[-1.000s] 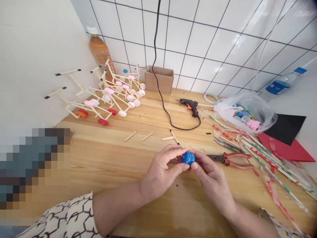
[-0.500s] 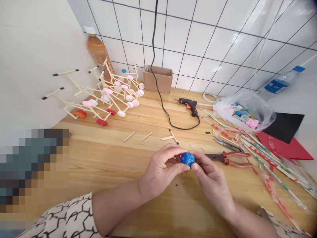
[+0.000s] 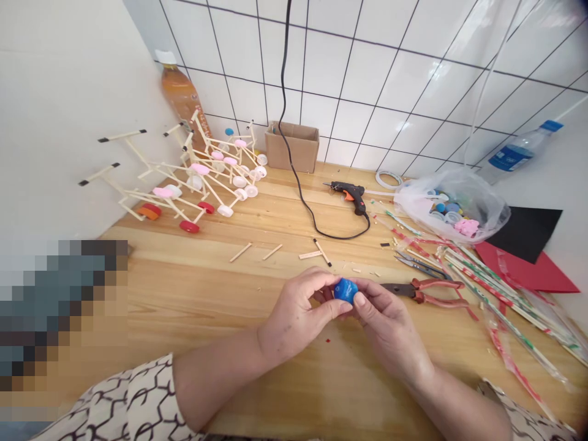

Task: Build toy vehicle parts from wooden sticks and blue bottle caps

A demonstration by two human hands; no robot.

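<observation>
Between my two hands, above the near part of the wooden table (image 3: 197,306), is a blue bottle cap (image 3: 345,290). My left hand (image 3: 305,315) pinches its left side with thumb and fingers. From the other side, my right hand (image 3: 388,324) grips it, thumb on the front. Whether a second cap sits behind it I cannot tell. Just beyond my hands lie short wooden sticks (image 3: 272,252) and a small T-shaped stick piece (image 3: 316,253) with black ends. Pliers with red handles (image 3: 425,290) rest close to my right hand.
Several stick models with cap wheels (image 3: 202,168) stand at the left by a tea bottle (image 3: 184,92). Behind are a cardboard box (image 3: 293,147) and a corded glue gun (image 3: 349,195). Rightward lie a bag of caps (image 3: 452,205), scissors (image 3: 422,265), wrapped sticks (image 3: 500,294) and red paper (image 3: 528,272).
Both hands keep hold of the blue cap, which has shifted very slightly up and to the left and turned a little. The things on the table stay where they were.
</observation>
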